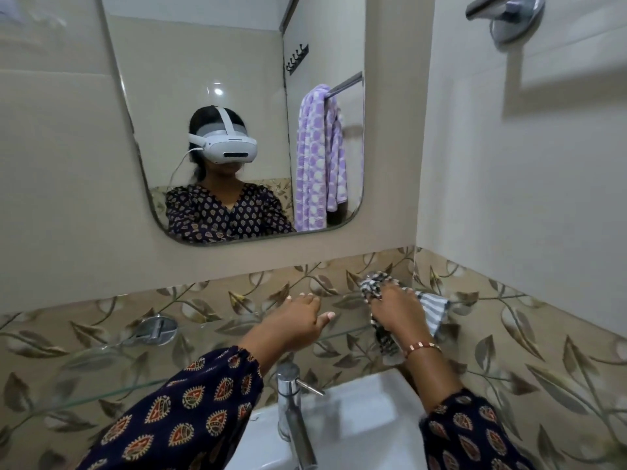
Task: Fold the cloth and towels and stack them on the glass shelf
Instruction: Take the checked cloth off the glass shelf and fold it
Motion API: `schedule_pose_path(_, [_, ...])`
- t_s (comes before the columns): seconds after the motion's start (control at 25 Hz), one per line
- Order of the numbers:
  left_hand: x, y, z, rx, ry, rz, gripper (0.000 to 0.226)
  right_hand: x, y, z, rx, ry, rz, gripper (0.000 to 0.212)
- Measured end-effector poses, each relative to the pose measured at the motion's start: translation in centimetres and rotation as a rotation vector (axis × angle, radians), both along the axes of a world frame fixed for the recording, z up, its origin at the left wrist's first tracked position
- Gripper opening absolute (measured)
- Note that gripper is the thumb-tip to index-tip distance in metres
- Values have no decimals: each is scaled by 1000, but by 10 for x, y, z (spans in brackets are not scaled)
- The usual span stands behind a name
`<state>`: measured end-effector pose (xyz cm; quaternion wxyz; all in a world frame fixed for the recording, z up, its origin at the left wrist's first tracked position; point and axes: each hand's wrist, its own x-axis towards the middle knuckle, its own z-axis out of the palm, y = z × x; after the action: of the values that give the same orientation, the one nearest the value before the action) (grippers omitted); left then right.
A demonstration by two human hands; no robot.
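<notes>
A clear glass shelf (101, 361) runs along the leaf-patterned wall above the sink. At its right end my right hand (397, 310) grips a black-and-white checked cloth (371, 283), which also hangs below my wrist. A grey striped towel (432, 308) lies just behind and right of that hand, near the corner. My left hand (298, 320) hovers over the shelf's middle with relaxed fingers, holding nothing. A purple and white towel (319, 157) shows in the mirror, hanging from a rail.
A chrome tap (291, 412) stands over the white sink (366, 422) directly below my arms. A large mirror (163, 96) hangs on the wall above. A chrome shelf bracket (156, 329) sits at the left; a chrome fitting (509, 18) is high on the right wall.
</notes>
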<state>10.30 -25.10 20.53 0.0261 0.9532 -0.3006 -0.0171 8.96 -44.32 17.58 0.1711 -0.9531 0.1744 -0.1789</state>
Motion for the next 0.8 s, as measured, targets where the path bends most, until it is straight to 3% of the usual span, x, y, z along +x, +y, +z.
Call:
schedule_pose_path(0.24, [6,8,-1,-15,0,16,58,24,-34,10,32,81,-146,44])
schedule_pose_path(0.44, [1,10,2,-4,1,14,59,20,-36,8,81,10,-276,39])
schedule_pose_path(0.6, [1,13,3,-9,-5,39,56,14,-27,-5,27,29,-368,51])
schedule_pose_path(0.8, [4,21,2,9,-10,71,57,10,6,-2,-42,86,-277,52])
